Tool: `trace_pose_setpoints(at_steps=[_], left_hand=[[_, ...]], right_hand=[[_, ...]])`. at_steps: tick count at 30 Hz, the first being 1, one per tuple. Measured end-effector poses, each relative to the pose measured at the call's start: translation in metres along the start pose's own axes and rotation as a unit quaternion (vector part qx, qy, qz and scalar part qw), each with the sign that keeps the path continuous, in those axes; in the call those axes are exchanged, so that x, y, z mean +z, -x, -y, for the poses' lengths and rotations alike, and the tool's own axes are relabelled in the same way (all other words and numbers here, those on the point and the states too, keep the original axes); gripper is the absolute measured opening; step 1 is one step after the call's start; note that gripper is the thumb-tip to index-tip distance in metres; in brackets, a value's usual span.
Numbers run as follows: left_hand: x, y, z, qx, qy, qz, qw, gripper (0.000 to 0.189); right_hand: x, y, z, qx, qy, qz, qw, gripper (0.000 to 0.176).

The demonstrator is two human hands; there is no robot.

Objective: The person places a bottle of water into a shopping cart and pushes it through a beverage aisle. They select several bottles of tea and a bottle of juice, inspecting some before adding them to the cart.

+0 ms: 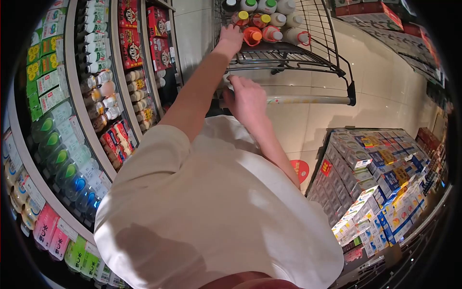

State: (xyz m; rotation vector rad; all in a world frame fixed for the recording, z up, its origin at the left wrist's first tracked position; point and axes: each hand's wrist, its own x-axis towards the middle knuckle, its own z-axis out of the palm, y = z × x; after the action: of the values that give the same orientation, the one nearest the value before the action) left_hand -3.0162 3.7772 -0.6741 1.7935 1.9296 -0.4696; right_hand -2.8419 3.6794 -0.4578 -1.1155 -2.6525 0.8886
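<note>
My left hand (pixel 231 38) reaches over the near left side of a wire shopping cart (pixel 293 57), its fingers apart and bent downward among the drink bottles. Right beside it stand a bottle with a yellow cap (pixel 240 18) and one with an orange cap and ring (pixel 252 35). Further bottles crowd in behind, some with green caps (pixel 270 6) and others with white caps (pixel 286 6). My right hand (pixel 249 100) is curled over the left part of the cart handle (pixel 308 100), its fingers partly hidden.
Shelves of bottled drinks (pixel 60 159) and red boxes (pixel 130 45) run close along my left. On the right stands a stack of cartons (pixel 356 168), with another display (pixel 399 33) at the upper right. A red round sticker (pixel 299 170) lies on the tiled floor (pixel 375 79).
</note>
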Motion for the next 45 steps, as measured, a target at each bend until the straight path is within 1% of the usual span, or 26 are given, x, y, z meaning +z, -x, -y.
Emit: trace_pose_setpoints(at_steps=[3,7,10,12,14,16,18,20,22,23,25,27,28,29,31,32,33,35,36,37,38,40,41,43,44,45], left_hand=[[0.003,-0.004,-0.004,-0.008,-0.006,-0.018,1.000,0.035],[-0.002,0.000,0.002,-0.042,0.055,-0.012,0.997,0.029],[-0.006,-0.001,0.006,-0.026,0.021,-0.002,0.999,0.030],[-0.010,0.001,0.006,-0.002,-0.032,0.010,0.999,0.033],[-0.016,0.003,0.002,0.042,-0.108,-0.012,0.993,0.034],[-0.016,0.006,0.007,0.081,-0.133,-0.065,0.986,0.023],[-0.065,0.032,0.018,0.125,-0.173,-0.061,0.975,0.024],[-0.110,0.057,0.033,0.122,-0.091,-0.053,0.987,0.028],[-0.134,0.073,0.056,0.120,0.061,-0.058,0.989,0.029],[-0.146,0.084,0.068,0.118,0.137,-0.059,0.982,0.032],[-0.177,0.126,0.084,0.131,0.342,-0.080,0.927,0.036],[-0.212,0.193,0.071,0.129,0.506,-0.152,0.839,0.038],[-0.234,0.225,0.060,0.127,0.545,-0.159,0.814,0.043],[-0.254,0.259,0.048,0.119,0.583,-0.165,0.786,0.049],[-0.282,0.318,0.027,0.122,0.624,-0.176,0.752,0.049],[-0.279,0.336,0.025,0.190,0.664,-0.207,0.692,0.050],[-0.276,0.349,0.025,0.254,0.694,-0.239,0.630,0.051],[-0.262,0.357,0.029,0.361,0.743,-0.222,0.517,0.052],[-0.259,0.367,0.030,0.385,0.753,-0.221,0.485,0.053],[-0.256,0.378,0.031,0.409,0.762,-0.218,0.453,0.054],[-0.256,0.388,0.028,0.412,0.764,-0.222,0.444,0.054],[-0.244,0.410,0.033,0.398,0.778,-0.250,0.417,0.053],[-0.231,0.419,0.036,0.384,0.787,-0.275,0.398,0.051],[-0.218,0.446,0.048,0.222,0.803,-0.367,0.415,0.042],[-0.217,0.472,0.057,0.056,0.784,-0.429,0.446,0.037],[-0.217,0.476,0.060,-0.059,0.727,-0.479,0.489,0.037]], right_hand=[[0.003,0.001,-0.002,-0.010,-0.008,-0.004,1.000,0.022],[0.005,0.002,-0.003,-0.010,-0.012,-0.011,1.000,0.023],[0.006,0.002,-0.001,-0.013,-0.026,-0.024,0.999,0.023],[0.009,0.001,-0.001,-0.016,-0.049,-0.048,0.998,0.022],[0.005,0.001,0.002,-0.002,-0.044,-0.027,0.999,0.023],[0.004,0.001,-0.001,-0.003,-0.046,-0.040,0.998,0.022],[0.013,0.002,-0.007,-0.031,-0.070,-0.075,0.994,0.020],[0.009,0.003,-0.007,-0.032,-0.068,-0.094,0.993,0.020],[0.006,0.001,-0.006,-0.035,-0.078,-0.102,0.991,0.019],[0.005,0.002,-0.004,-0.014,-0.103,-0.103,0.989,0.025],[0.004,0.004,-0.004,0.030,-0.150,-0.106,0.983,0.037],[0.012,0.002,-0.012,0.046,-0.249,-0.191,0.948,0.060],[0.013,-0.002,-0.016,0.052,-0.296,-0.233,0.925,0.072],[0.001,-0.002,-0.019,0.017,-0.206,-0.189,0.960,0.111],[-0.013,-0.009,-0.007,0.017,-0.190,-0.194,0.962,0.120],[-0.016,-0.011,-0.001,0.013,-0.185,-0.194,0.963,0.125],[-0.016,-0.015,-0.001,-0.018,-0.153,-0.197,0.968,0.132],[-0.020,-0.025,0.009,-0.057,-0.213,-0.196,0.955,0.126],[-0.022,-0.030,0.017,-0.078,-0.249,-0.192,0.946,0.123],[-0.025,-0.035,0.023,-0.123,-0.234,-0.222,0.938,0.104],[-0.026,-0.037,0.027,-0.134,-0.252,-0.179,0.942,0.098],[-0.026,-0.029,0.039,-0.150,-0.278,-0.092,0.944,0.086],[-0.028,-0.026,0.049,-0.163,-0.282,-0.080,0.942,0.084],[-0.037,-0.021,0.068,-0.186,-0.284,-0.060,0.939,0.080],[-0.035,-0.016,0.078,-0.182,-0.321,-0.012,0.929,0.081],[-0.040,-0.013,0.079,-0.176,-0.344,0.029,0.922,0.082]])
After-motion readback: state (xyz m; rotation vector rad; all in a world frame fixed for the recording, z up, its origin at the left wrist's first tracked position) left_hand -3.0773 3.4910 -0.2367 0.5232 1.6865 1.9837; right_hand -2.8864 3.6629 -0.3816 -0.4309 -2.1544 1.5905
